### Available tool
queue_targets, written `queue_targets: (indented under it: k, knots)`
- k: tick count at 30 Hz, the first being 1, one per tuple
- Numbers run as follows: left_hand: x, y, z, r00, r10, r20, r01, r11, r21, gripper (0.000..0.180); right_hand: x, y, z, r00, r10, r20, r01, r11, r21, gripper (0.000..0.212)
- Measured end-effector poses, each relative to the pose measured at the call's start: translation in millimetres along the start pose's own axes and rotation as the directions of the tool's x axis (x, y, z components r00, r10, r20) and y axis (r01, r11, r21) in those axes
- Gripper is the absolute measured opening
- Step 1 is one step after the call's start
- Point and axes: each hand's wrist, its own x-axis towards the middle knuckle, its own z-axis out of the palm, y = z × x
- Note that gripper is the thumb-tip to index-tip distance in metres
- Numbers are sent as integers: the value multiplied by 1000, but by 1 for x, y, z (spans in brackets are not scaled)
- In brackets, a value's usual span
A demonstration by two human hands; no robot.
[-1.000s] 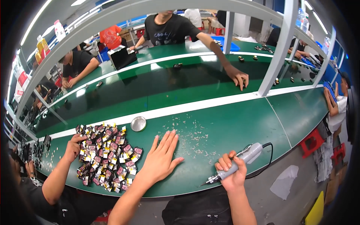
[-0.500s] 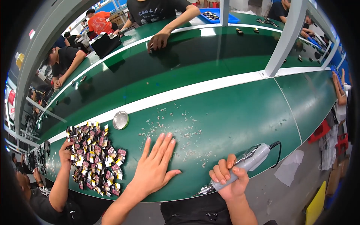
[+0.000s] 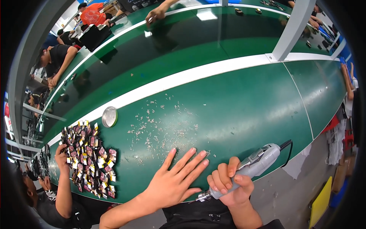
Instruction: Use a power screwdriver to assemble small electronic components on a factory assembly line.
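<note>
My left hand (image 3: 172,185) lies palm down with its fingers spread, over the green worktable. Its fingertips touch the near edge of a scatter of tiny silvery pieces, which look like small screws (image 3: 164,133). My right hand (image 3: 239,195) is wrapped round a grey electric screwdriver (image 3: 263,157). The tool is tilted, its metal bit end pointing down and left near my left thumb, and a black cord leaves its upper end. Left of the scatter sits a heap of small black units with yellow and white tabs (image 3: 87,160). Behind it stands a round metal tin (image 3: 109,116).
At the left, another person's hand (image 3: 61,156) touches the heap's edge. Beyond the white rail (image 3: 183,76) runs a dark green conveyor belt (image 3: 179,45), with a co-worker's hand (image 3: 155,16) across it. A grey metal post (image 3: 291,32) rises at the right.
My left hand has moved right and nearer to me across the table, uncovering more of the tiny pieces. The screwdriver stays in my right hand. The whole view has shifted slightly.
</note>
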Motion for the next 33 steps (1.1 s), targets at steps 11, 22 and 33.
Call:
queue_targets:
  k: [11, 22, 33]
  knots:
    - [-8, -7, 5, 997, -81, 15, 81, 997, -9, 77, 0, 0, -1, 999, 22, 28, -23, 1000, 12, 11]
    - [20, -15, 1, 999, -32, -26, 31, 999, -27, 81, 1, -1, 3, 999, 17, -33, -19, 999, -41, 10]
    - [36, -26, -4, 991, -89, -99, 92, 995, 32, 79, -1, -2, -2, 1000, 16, 13, -16, 1000, -4, 11]
